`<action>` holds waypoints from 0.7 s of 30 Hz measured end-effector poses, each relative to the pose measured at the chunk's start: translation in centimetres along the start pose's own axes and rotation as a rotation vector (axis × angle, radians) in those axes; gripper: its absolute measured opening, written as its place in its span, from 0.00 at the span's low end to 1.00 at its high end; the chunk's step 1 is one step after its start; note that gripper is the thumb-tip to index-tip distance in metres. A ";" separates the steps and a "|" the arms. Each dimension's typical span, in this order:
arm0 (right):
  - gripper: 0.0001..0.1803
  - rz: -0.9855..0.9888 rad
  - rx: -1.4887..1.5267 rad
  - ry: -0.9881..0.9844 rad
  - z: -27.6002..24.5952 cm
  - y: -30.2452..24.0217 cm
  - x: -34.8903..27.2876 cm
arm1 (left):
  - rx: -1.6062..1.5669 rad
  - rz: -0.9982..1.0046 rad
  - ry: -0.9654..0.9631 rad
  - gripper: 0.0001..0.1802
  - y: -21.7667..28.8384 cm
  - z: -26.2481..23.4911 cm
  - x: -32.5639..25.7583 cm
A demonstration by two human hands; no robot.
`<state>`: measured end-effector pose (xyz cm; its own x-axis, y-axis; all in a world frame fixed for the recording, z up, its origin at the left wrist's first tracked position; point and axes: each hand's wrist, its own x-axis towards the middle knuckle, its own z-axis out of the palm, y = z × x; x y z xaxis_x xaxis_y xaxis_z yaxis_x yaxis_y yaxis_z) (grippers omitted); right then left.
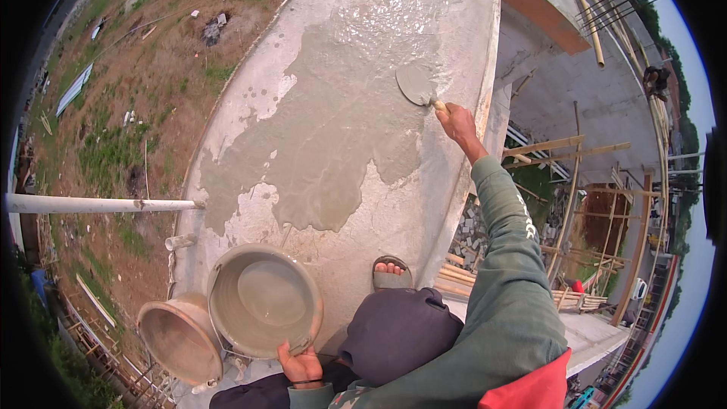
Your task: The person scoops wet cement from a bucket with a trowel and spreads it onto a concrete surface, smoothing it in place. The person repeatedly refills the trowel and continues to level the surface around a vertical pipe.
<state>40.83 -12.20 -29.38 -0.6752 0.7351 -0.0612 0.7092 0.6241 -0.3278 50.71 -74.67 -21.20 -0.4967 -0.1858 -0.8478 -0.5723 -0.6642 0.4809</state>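
Of the 2 hands, the right hand (457,123) at 2 o'clock grips a trowel (416,84) flat on the wet cement patch (333,129) of the slab; the left hand (301,365) at 6 o'clock clasps the rim of a slurry-filled basin (263,300), an empty basin (180,337) touching it at 8 o'clock

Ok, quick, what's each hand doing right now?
Left hand: closed on the rim of the bucket of wet cement.
Right hand: closed on the trowel.

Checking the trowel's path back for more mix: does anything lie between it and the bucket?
Nothing visible does. Only wet cement on the slab lies between the trowel and the bucket.
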 end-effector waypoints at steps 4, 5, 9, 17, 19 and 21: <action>0.18 -0.470 0.046 -0.311 0.2 -2.8 -2.5 | 0.000 -0.003 -0.029 0.30 0.2 -0.2 0.2; 0.18 -0.611 0.036 -0.351 0.1 -3.2 -2.9 | -0.005 -0.009 -0.015 0.30 0.3 -0.3 0.2; 0.18 -0.458 -0.013 -0.315 -0.7 -3.2 -1.2 | -0.019 -0.005 -0.034 0.31 0.4 -0.3 0.1; 0.22 -0.057 -0.032 -0.104 -1.2 -0.8 13.2 | 0.025 0.018 -0.072 0.25 1.0 -3.1 1.7; 0.22 -0.023 0.018 -0.013 -0.7 -1.1 14.6 | 0.044 0.021 -0.022 0.25 1.0 -5.2 2.8; 0.21 -0.029 0.039 -0.013 -0.3 -1.2 14.8 | -0.037 -0.114 -0.186 0.20 1.0 -7.0 3.7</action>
<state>30.09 -2.00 -29.60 -0.6978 0.7134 -0.0636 0.6814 0.6339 -0.3658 52.90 -81.10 -25.43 -0.5439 0.0266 -0.8387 -0.6091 -0.7000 0.3728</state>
